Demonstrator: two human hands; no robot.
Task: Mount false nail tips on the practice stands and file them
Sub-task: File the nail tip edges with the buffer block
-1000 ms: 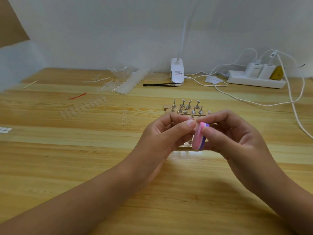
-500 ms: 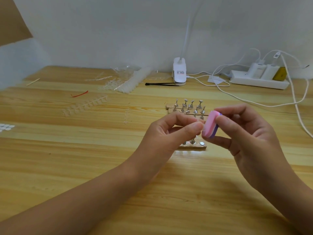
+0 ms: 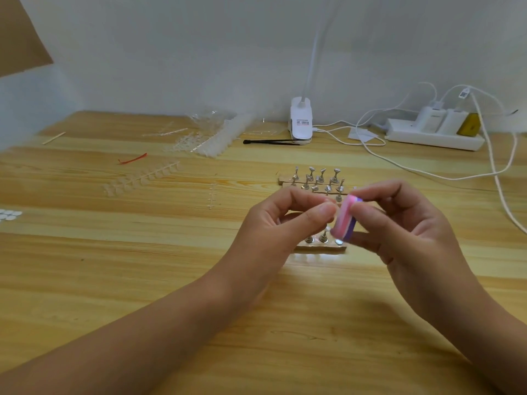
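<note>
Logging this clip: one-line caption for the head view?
Right hand holds a pink file block beside the pinching left hand, above metal stands on a wooden table.

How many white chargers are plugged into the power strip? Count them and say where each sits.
2. Both stand side by side on the power strip at far right: the left charger, and the right charger next to the yellow block.

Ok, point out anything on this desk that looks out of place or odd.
Nothing damaged, just clutter: a red scrap lies loose at the left, nail-tip strips are scattered askew near a crumpled clear bag, and white cables sprawl across the table at the right.
</note>
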